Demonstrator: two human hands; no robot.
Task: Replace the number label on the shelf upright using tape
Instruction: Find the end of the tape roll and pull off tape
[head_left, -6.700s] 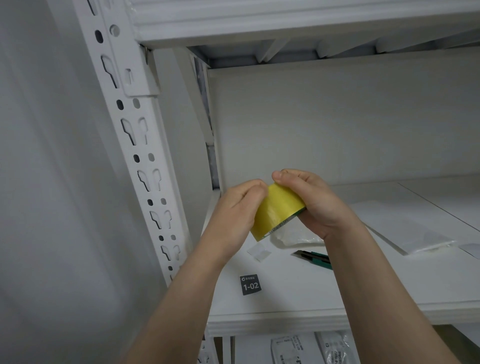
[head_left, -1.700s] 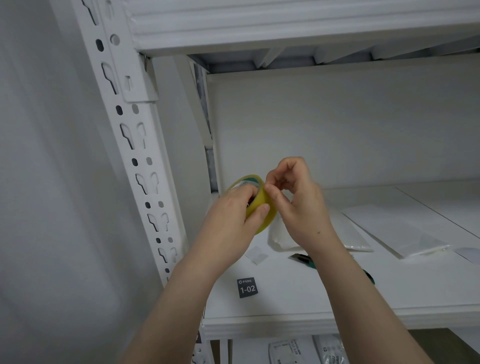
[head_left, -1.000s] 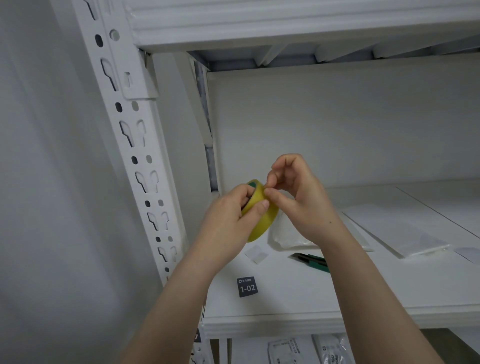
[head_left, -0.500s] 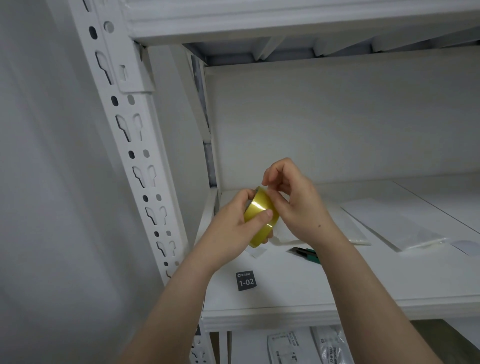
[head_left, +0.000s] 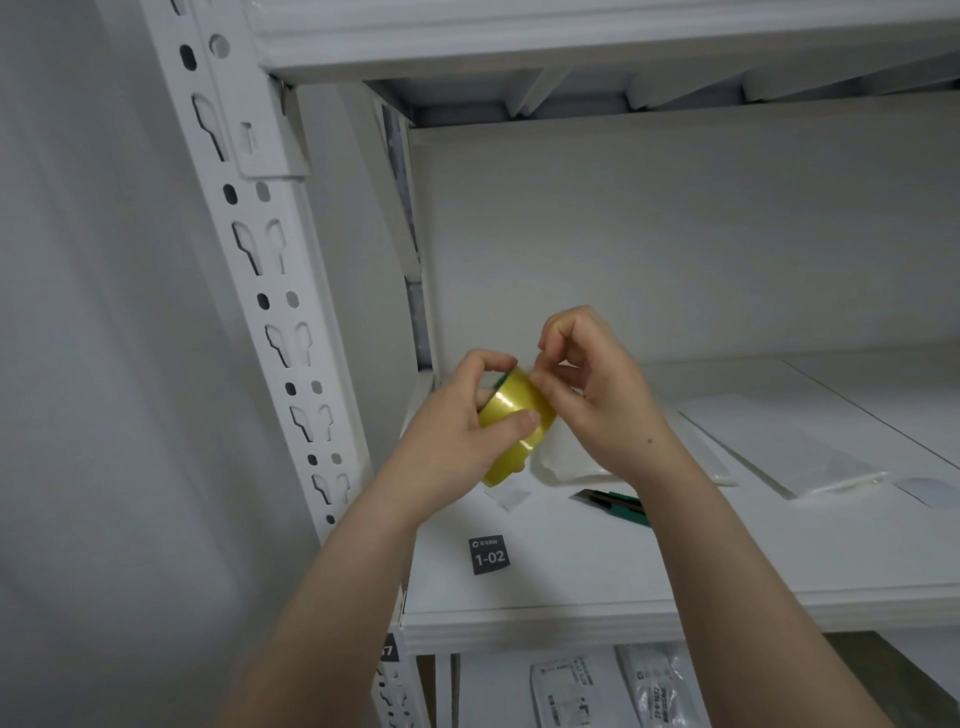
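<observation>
My left hand (head_left: 457, 431) grips a yellow roll of clear tape (head_left: 511, 415) in front of the shelf. My right hand (head_left: 597, 400) pinches at the roll's top edge with thumb and forefinger. A dark number label reading 1-02 (head_left: 488, 555) lies flat on the white shelf board (head_left: 727, 561), below my hands. The white perforated shelf upright (head_left: 270, 291) rises at the left. A small clear tape piece (head_left: 508, 496) lies on the board under the roll.
A green utility knife (head_left: 618, 506) lies on the board right of the label. Flat clear bags (head_left: 779, 452) rest further right. Another dark label (head_left: 388, 649) sits on the upright below the board. Packaged items (head_left: 597, 691) lie on the lower shelf.
The roll has turned in my left hand so its shiny outer face shows. My right fingers stay picking at its edge. The view shifted slightly.
</observation>
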